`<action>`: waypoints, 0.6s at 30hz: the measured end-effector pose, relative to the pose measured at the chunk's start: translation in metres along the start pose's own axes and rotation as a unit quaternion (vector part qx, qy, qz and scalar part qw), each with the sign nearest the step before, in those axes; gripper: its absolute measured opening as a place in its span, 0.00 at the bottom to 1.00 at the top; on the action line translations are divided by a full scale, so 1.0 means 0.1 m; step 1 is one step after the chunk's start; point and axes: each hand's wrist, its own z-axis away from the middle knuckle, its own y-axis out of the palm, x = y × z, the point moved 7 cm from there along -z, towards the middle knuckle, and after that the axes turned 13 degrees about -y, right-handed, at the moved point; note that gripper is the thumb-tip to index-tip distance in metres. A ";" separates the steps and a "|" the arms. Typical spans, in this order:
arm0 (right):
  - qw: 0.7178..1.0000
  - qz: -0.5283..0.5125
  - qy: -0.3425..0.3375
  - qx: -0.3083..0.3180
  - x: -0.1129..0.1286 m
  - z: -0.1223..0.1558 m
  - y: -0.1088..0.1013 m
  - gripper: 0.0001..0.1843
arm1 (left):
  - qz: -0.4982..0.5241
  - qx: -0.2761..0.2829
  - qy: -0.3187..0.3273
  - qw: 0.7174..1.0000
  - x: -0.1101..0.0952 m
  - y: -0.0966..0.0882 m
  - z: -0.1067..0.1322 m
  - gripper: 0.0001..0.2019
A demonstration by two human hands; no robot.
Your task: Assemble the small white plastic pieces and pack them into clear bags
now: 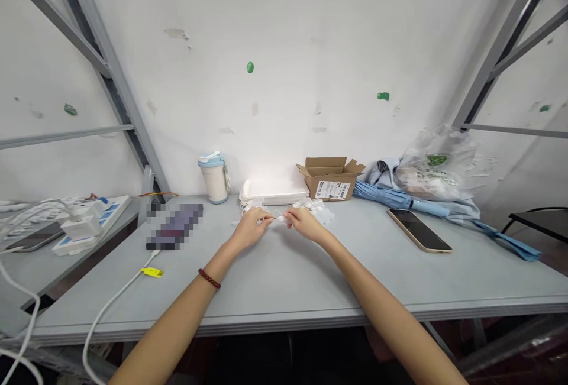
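Observation:
Over the middle of the grey table [284, 290], my left hand [252, 229] and my right hand [306, 223] face each other, a small gap between their fingertips. A thin white cord [278, 214] bends in a small loop across that gap. Each hand is closed in a pinch on it, the left at one side and the right at the other. Something small and white shows at the right fingertips, too small to name. Just behind the hands lie small white items in clear plastic bags [323, 212], partly covered by my right hand.
Behind stand a white tray [275, 197], an open cardboard box [331, 187] and a cream tumbler [213, 179]. At right are a phone [419, 231], a folded blue umbrella [386, 194] and a plastic bag [437, 166]. A blurred-out device [175, 226] with a white cable [118, 296] lies left.

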 end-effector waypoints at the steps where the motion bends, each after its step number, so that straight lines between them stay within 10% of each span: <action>1: 1.000 0.002 -0.005 0.001 0.00 0.00 0.01 0.16 | -0.002 0.000 0.001 1.000 -0.01 0.00 0.00 0.10; 18: 0.997 -0.068 0.006 -0.036 -0.02 0.02 0.09 0.10 | 0.020 -0.014 0.009 1.000 -0.04 0.06 0.04 0.07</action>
